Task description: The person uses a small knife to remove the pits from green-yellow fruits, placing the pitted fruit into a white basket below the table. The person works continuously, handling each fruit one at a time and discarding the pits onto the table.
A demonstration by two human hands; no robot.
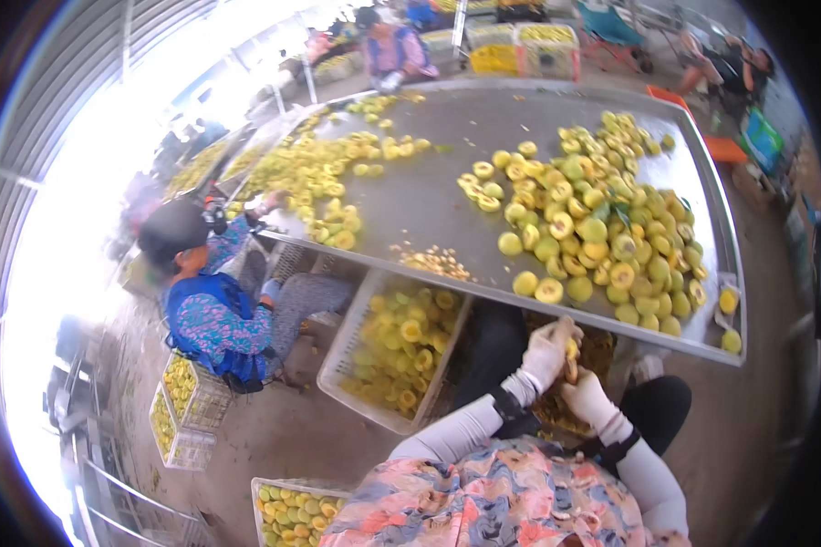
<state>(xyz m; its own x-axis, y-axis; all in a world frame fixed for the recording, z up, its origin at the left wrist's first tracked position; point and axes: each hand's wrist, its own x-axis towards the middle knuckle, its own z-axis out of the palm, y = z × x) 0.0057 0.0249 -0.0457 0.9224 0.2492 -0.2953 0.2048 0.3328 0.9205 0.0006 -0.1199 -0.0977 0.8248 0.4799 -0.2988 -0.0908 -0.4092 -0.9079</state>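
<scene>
Close to the near edge of a metal table (410, 198), my left hand (551, 350), in a light glove, grips a yellow fruit piece (572, 350). Just right of and below it, my right hand (588, 396) is closed, its fingers close to the fruit; whether it grips a small tool or a part of the fruit cannot be told. A big heap of green-yellow fruit (595, 232), some halved, lies on the table above my hands. Left of the heap is a small pile of pits (434, 261). Between my knees, brown scraps (605, 352) show, partly hidden by my hands.
A plastic crate of halved fruit (404, 349) stands left of my legs, another crate (297, 513) at the bottom. A co-worker in a blue vest (219, 308) sits at the left beside stacked crates (191, 403). More halves (315, 171) cover the table's left part. Another person (397, 51) is across it.
</scene>
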